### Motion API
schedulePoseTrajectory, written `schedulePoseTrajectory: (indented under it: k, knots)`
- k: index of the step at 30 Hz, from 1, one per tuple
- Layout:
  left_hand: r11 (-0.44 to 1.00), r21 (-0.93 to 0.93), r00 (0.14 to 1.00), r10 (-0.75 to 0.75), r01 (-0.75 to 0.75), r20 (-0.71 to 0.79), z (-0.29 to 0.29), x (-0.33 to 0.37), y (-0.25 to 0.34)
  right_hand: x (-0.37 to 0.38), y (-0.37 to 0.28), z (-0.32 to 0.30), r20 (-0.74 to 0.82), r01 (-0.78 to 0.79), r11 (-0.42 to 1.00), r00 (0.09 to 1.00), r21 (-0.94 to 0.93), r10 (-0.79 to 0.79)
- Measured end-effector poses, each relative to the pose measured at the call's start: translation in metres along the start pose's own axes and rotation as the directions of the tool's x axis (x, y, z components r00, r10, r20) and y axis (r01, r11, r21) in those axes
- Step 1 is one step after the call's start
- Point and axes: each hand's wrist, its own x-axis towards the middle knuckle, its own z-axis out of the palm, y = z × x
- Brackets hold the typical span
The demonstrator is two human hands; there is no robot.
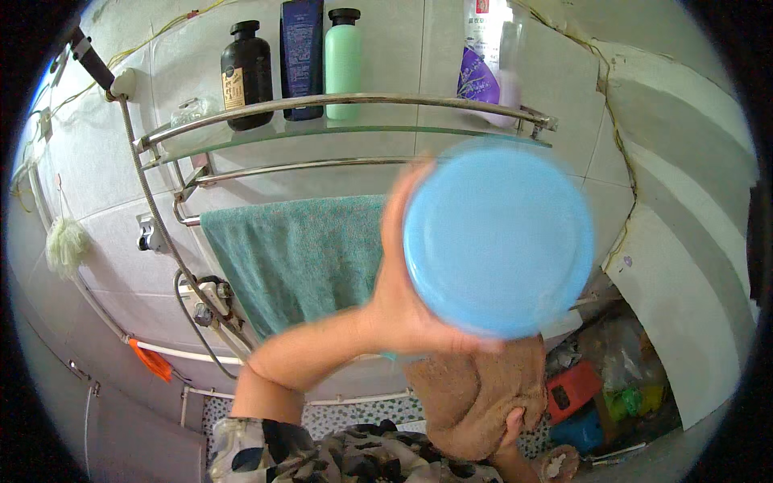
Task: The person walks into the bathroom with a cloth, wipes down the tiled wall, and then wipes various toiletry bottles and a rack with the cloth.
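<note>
My left hand (393, 302) is raised high in front of the shelf, its fingers and thumb curled round the edge of a light blue round container (499, 241). Its smooth, flat circular face fills much of the view, and what lies behind that face is hidden. Lower down, my right hand (513, 427) grips a brown towel (471, 394) that hangs in loose folds, partly behind the blue container. Behind my left wrist, a green towel (298, 249) drapes over a metal bar.
A glass shelf with a metal rail (338, 100) carries a black bottle (246, 76), a dark blue tube (302, 60), a pale green bottle (344, 64) and a white-and-purple bottle (487, 68). A shower hose (149, 193) runs down at left. Bags and a red box (573, 392) lie low at right.
</note>
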Motion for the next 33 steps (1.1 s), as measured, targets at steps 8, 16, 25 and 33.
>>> schedulePoseTrajectory:
  k: [8,16,25,33]
  knots:
    - [0.918,0.104,0.915,-0.361,0.382,-0.18,-0.029,0.204,-0.002,0.0,0.012,-0.029,-0.053,0.094,0.984,0.993,-0.151,-0.103]
    - [0.654,0.582,0.873,-0.409,0.483,-0.265,-0.04,0.207,-0.086,-0.023,0.033,-0.075,-0.071,0.06,0.931,0.993,-0.36,-0.092]
    - [0.474,0.332,0.546,-0.82,0.815,-0.17,-0.042,0.204,-0.08,-0.022,0.036,-0.093,-0.086,0.045,0.899,0.992,-0.435,-0.092]
    - [0.296,0.943,0.984,0.137,-0.154,0.117,-0.055,0.211,-0.073,-0.02,0.039,-0.101,-0.075,0.045,0.887,0.993,-0.46,-0.09]
